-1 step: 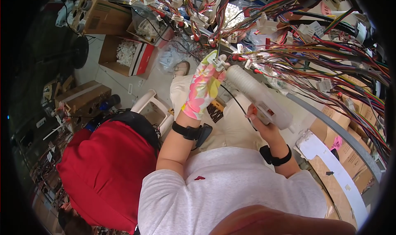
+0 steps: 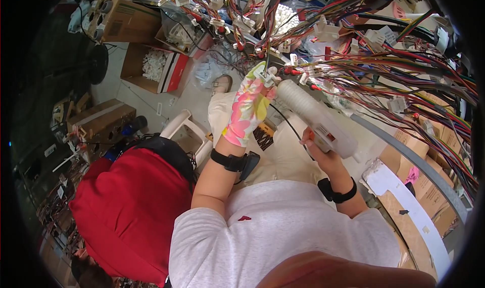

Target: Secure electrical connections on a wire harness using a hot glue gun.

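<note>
My left hand (image 2: 248, 103), in a floral glove with bare fingertips, is closed around a white plastic connector (image 2: 266, 77) at the lower end of a wire bundle (image 2: 267, 55). In my right hand (image 2: 318, 147), which is bare, is a translucent white hand tool (image 2: 318, 118) with a thick ribbed barrel and a rounded body. The barrel's tip is right beside the connector; whether they touch I cannot tell. A black cord (image 2: 288, 118) hangs between my hands. My right fingers wrap under the tool's body and are partly hidden.
Dense hanging wire bundles (image 2: 394, 78) with white connectors and red caps crowd the far side and right. Open cartons (image 2: 140, 70) of white parts stand at far left. Near left are a white plastic chair (image 2: 177, 126) and red cloth (image 2: 136, 197). A grey curved rail (image 2: 409, 159) runs at right.
</note>
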`<state>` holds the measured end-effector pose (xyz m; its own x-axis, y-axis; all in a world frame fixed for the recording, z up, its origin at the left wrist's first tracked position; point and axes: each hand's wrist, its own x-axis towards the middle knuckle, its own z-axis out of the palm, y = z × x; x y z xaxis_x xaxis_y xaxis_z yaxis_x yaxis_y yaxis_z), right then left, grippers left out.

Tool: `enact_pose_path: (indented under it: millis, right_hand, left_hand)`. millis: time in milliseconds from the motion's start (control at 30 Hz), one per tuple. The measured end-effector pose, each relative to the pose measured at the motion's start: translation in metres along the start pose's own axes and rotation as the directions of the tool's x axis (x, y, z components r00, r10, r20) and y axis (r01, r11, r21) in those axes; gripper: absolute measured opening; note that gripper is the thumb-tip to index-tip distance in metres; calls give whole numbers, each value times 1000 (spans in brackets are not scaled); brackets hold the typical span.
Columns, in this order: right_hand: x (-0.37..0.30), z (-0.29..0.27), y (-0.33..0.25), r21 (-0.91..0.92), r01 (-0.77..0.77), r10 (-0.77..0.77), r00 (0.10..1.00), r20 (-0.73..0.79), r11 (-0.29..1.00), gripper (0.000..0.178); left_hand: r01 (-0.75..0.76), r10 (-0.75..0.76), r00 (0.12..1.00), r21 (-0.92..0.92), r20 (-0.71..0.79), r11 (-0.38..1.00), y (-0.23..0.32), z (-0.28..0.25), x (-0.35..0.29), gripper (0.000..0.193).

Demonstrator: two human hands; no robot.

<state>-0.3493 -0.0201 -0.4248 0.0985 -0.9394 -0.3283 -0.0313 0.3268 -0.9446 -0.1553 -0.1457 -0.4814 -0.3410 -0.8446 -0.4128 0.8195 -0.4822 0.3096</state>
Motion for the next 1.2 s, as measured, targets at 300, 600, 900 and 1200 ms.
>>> enact_pose_path:
  millis: [300,600,900,1200]
  right_hand:
    - [1,4,0,64,-31,33,999,-19,997,33]
    - [1,5,-6,29,-30,29,999,28,999,39]
    - [-1,3,0,100,-64,64,998,7,993,45]
    - [2,8,-4,103,-68,72,997,-40,992,37]
  left_hand:
    - [4,-4,1000,-12,13,1000,-5,-7,2,45]
    - [9,-12,999,80,38,997,-4,-14,3,43]
    - [-23,24,1000,126,-5,992,-6,-4,3,45]
    - [-11,5,998,96,57,995,-8,-15,4,46]
